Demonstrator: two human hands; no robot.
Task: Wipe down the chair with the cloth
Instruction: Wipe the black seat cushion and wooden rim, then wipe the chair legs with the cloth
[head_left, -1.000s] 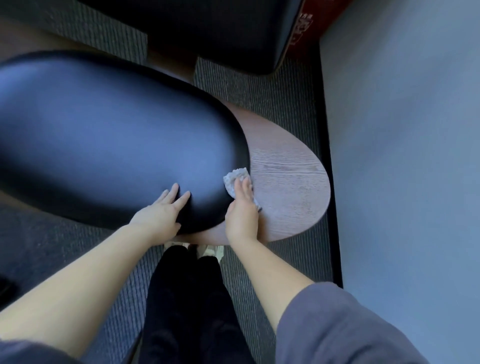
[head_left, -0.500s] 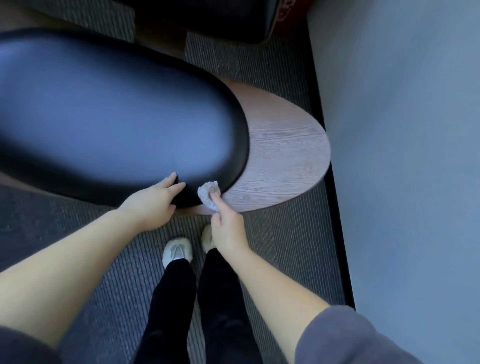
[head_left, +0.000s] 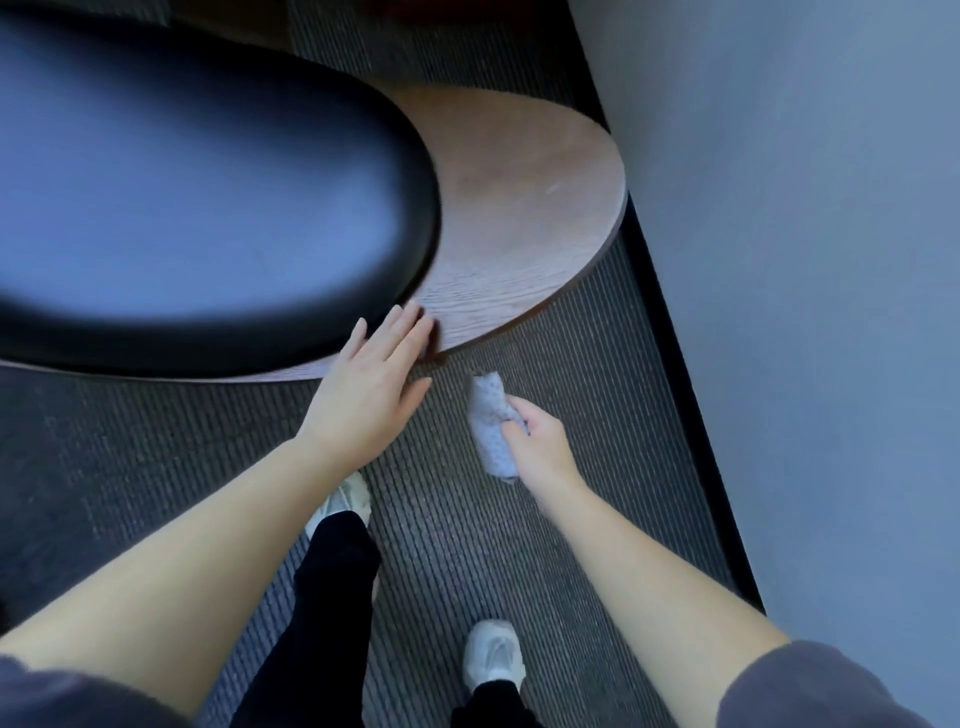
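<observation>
The chair has a glossy black oval cushion (head_left: 208, 208) set on a brown wooden base (head_left: 530, 208) that juts out to the right. My left hand (head_left: 371, 387) lies flat with straight fingers, fingertips touching the base's near edge beside the cushion. My right hand (head_left: 537, 441) hovers over the carpet, off the chair, gripping a small pale dotted cloth (head_left: 491, 421) rolled in its fingers.
A grey wall (head_left: 805, 260) with a dark baseboard (head_left: 685, 395) runs close along the right, touching the wooden base's far corner. Ribbed grey carpet (head_left: 519, 545) covers the floor. My legs and white shoes (head_left: 493, 657) stand below the chair's near edge.
My right hand has pulled the cloth off the chair edge and back over the carpet. My left hand slid right from the cushion rim to the wooden edge. The view moved back from the chair.
</observation>
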